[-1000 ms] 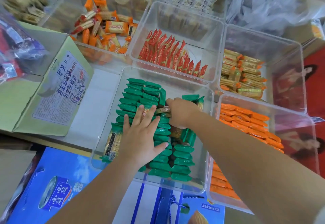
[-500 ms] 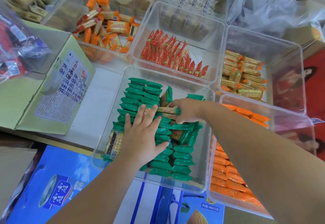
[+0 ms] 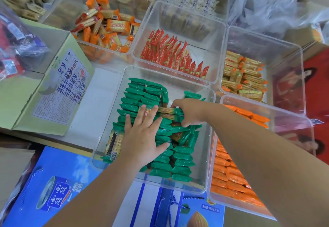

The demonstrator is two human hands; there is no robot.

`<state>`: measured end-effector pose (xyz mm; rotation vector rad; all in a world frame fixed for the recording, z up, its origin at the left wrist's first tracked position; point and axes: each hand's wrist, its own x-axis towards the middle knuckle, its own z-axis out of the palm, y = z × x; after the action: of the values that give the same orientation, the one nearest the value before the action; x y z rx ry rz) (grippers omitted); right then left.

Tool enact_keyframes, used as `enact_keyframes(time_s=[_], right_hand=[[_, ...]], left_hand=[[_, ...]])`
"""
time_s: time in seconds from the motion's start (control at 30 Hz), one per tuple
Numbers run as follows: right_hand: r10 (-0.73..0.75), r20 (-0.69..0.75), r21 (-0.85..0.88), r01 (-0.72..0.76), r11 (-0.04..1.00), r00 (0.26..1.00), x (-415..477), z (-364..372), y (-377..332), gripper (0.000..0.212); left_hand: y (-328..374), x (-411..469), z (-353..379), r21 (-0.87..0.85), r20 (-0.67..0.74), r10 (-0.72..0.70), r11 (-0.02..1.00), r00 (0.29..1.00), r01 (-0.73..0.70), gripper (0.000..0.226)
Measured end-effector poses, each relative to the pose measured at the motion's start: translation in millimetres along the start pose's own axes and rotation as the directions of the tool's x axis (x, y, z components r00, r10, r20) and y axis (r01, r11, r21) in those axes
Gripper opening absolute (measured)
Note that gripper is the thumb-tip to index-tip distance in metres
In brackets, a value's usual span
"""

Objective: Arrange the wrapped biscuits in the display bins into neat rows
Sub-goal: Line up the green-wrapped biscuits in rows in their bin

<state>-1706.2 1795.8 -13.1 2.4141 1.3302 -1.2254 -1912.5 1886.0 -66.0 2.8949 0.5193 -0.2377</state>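
The green-wrapped biscuit packets (image 3: 181, 162) stand in rows inside a clear square plastic bin (image 3: 169, 186), directly under both hands. The left hand (image 3: 144, 137) lies flat on the left-side rows, fingers straight and spread, pressing down. The right hand (image 3: 191, 112) curls round a crosswise packet (image 3: 169, 110) just beyond the left fingertips. Orange-wrapped packets (image 3: 229, 173) fill a bin right of the right arm; red-wrapped packets (image 3: 170, 55) stand beyond both hands.

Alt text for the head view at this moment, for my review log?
A left hand lies flat on rows of green-wrapped biscuits in a clear bin while the right hand grips loose packets lying crosswise over them. Neighbouring bins hold red packets and orange packets.
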Motion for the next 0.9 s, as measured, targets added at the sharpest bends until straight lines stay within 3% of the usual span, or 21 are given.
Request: enact_keyframes(time_s=[0.33, 0.5, 0.67, 0.77, 0.9], right_hand=[[-0.002, -0.239, -0.063, -0.013, 0.998, 0.971, 14.5, 0.8, -16.2, 0.043], [0.147, -0.324, 0.195, -0.086, 0.977, 0.935, 25.0, 17.7, -21.4, 0.042], [0.212, -0.336, 0.405, -0.062, 0.912, 0.918, 24.6, 16.4, -14.7, 0.070], [0.183, -0.318, 0.328, -0.073, 0.942, 0.930, 30.2, 15.3, -15.3, 0.053], [0.221, -0.388, 0.331, -0.089, 0.939, 0.895, 35.5, 14.7, -20.2, 0.036]], left_hand=[[0.0, -0.4, 0.7, -0.033, -0.013, 0.002, 0.999, 1.000, -0.002, 0.091], [2.4, -1.3, 1.3, -0.035, -0.063, 0.009, 0.999, 0.998, -0.011, 0.093], [5.3, 0.2, 3.3, 0.071, -0.093, 0.073, 0.995, 0.993, -0.067, 0.088], [4.2, 0.9, 5.2, 0.063, -0.072, 0.054, 0.997, 0.996, -0.049, 0.089], [3.9, 0.7, 4.3, 0.050, -0.036, 0.045, 0.998, 0.998, -0.043, 0.089]])
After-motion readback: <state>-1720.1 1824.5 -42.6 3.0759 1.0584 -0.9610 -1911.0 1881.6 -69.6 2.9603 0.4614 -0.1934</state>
